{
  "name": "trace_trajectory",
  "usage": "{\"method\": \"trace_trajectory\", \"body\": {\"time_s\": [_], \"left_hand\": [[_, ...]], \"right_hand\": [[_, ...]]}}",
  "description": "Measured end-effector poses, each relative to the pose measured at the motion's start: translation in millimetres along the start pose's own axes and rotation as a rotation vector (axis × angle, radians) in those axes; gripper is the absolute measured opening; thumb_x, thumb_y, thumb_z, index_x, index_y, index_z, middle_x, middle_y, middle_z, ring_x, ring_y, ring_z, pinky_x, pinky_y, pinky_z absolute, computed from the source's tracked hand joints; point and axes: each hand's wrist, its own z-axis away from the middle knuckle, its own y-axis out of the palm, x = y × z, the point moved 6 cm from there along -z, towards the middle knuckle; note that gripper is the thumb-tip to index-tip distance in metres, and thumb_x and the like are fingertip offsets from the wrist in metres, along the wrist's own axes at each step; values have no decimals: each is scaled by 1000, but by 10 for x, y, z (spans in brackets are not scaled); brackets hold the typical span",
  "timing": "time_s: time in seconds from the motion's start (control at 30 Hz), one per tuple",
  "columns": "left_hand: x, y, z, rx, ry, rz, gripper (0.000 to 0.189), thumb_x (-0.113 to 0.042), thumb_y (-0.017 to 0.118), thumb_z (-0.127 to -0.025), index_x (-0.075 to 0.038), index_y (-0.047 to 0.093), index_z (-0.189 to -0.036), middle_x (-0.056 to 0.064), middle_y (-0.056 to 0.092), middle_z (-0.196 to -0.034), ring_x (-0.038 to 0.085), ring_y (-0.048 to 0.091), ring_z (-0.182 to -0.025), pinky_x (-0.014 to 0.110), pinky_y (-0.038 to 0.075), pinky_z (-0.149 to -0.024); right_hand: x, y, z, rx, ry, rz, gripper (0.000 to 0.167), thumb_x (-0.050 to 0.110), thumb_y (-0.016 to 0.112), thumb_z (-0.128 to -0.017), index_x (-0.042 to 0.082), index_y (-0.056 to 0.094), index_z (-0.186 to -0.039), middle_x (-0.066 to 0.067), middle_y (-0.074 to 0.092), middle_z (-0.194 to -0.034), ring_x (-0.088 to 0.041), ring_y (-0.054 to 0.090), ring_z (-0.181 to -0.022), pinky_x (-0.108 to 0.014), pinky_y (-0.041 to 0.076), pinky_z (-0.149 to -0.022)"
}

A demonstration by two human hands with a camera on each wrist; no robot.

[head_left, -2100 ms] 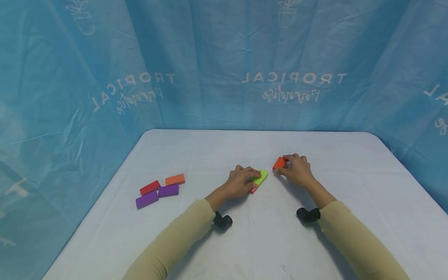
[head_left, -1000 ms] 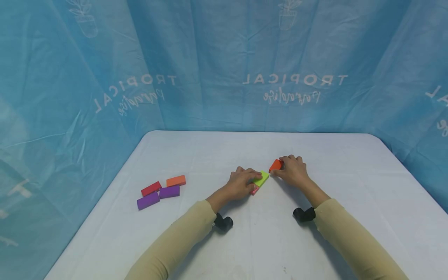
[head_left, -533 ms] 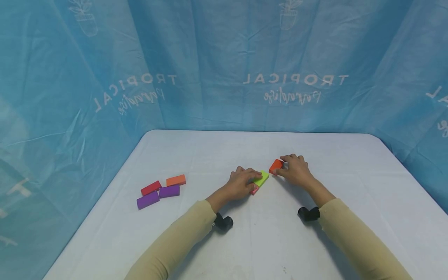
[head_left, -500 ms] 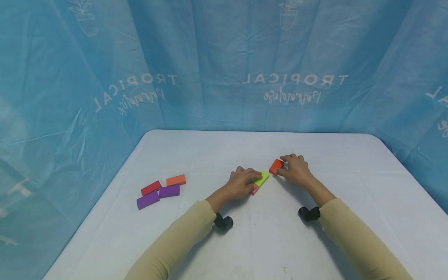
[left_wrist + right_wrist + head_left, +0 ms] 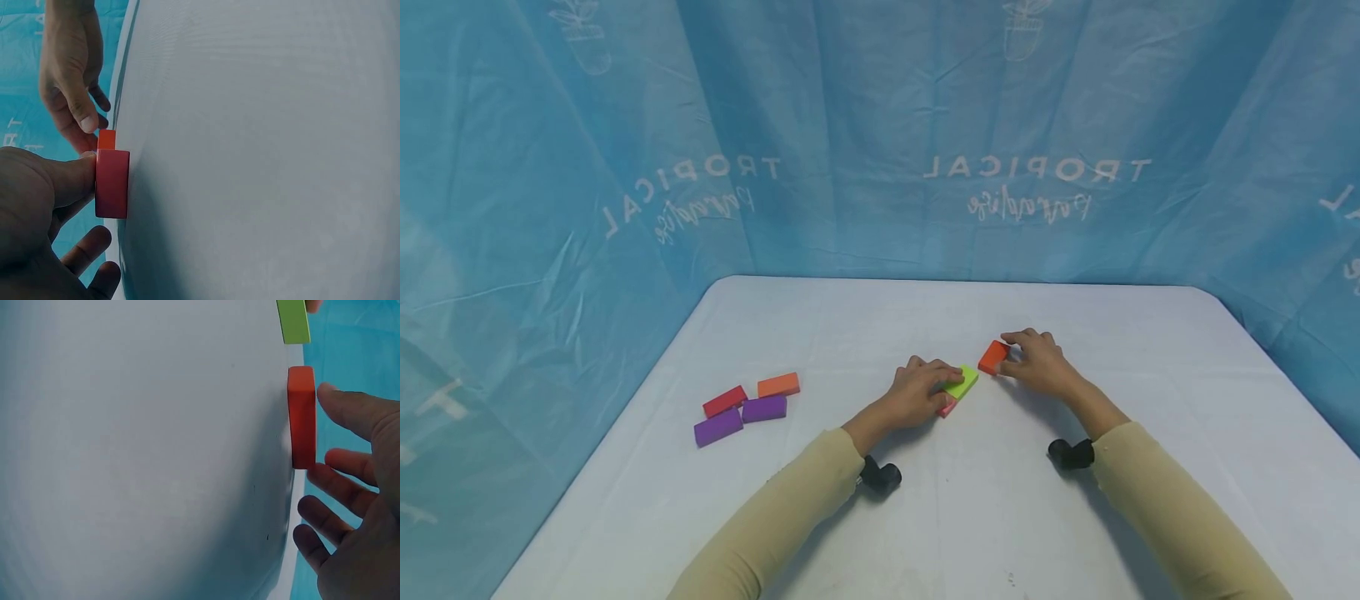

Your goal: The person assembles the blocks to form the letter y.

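My left hand (image 5: 913, 392) holds a lime green block (image 5: 964, 382) and a pink block (image 5: 948, 407) near mid-table, fingers over the green and thumb at the pink. The left wrist view shows the pink block's (image 5: 112, 185) near face with the thumb against its edge. Just beyond the green block lies an orange-red block (image 5: 994, 357) on the table. Around its far side my right hand (image 5: 1037, 362) is spread. In the right wrist view a slight gap separates the thumb from this orange-red block (image 5: 303, 417); one fingertip is close to its lower end, contact unclear.
At the left of the white table (image 5: 1075, 533) lie a red block (image 5: 725, 401), an orange block (image 5: 778, 384) and two purple blocks, one farther left (image 5: 718, 427). A blue printed curtain (image 5: 865, 142) hangs behind the table. Black wrist cameras sit under both sleeves.
The orange-red block has come left and nearer to the green one since the earliest frame. My right hand has since eased slightly back from it. My left hand stays in place.
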Motion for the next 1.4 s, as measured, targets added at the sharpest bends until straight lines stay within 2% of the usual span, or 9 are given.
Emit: {"method": "trace_trajectory", "body": {"time_s": [0.47,0.97,1.4], "left_hand": [[-10,-4,2,-1,12,2,36,-17,59,-91,-22,60,-127,-9,52,-139,17,42,-115,33,32,-87],[-16,-17,2,-10,19,5,35,-19,60,-91,-21,61,-126,-8,53,-138,18,43,-113,33,32,-87],[-11,-1,-1,2,1,-3,36,-18,60,-91,-23,60,-127,-10,53,-138,16,42,-111,31,32,-86]], "right_hand": [[-44,41,-51,14,14,-4,54,20,63,-88,6,47,-137,-20,47,-137,-37,37,-120,-55,35,-98],[52,79,-73,2,5,27,53,19,61,-88,6,48,-137,-19,49,-134,-37,37,-119,-54,33,-99],[142,134,-94,2,-30,43,52,22,64,-87,6,50,-135,-19,52,-131,-37,40,-116,-53,35,-95]]}}
